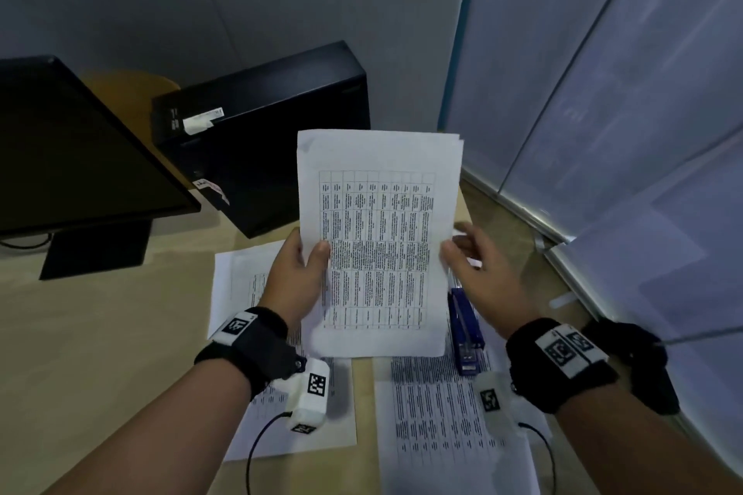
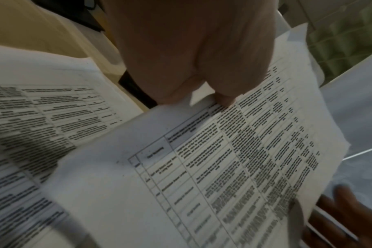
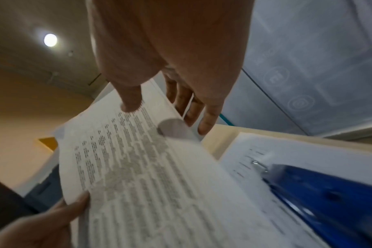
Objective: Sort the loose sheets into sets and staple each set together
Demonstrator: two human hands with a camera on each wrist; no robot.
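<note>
Nearest the camera, two bare forearms with black wrist straps reach over a pale wooden desk (image 1: 72, 354). The left hand (image 1: 295, 273) pinches the left edge of a held set of sheets (image 1: 378, 237), thumb on the printed face and fingers behind. The right hand (image 1: 478, 277) meets the right edge with its thumb on the front and its fingers extended behind the paper; whether those fingers press the sheets cannot be told. The set stands raised above the desk, tilted back, its table of text facing the person.

Under the hands, loose printed sheets lie flat: one pile on the left (image 1: 241, 285) and another on the right (image 1: 438, 414). A blue stapler (image 1: 466, 330) rests on the right pile, just beside the lower right corner of the held set.

The right wrist view alone shows the top sheet's edge curling away from the ones beneath, the stapler's metal front end (image 3: 260, 167), and a round ceiling light (image 3: 50, 40). The left wrist view shows the thumb (image 2: 225, 94) lying on the table's grid lines.

Farther back stand a dark monitor (image 1: 76, 157) on the left and a black computer case (image 1: 273, 133) beside it. A grey wall closes the back, with frosted glass panels (image 1: 623, 72) along the right.
</note>
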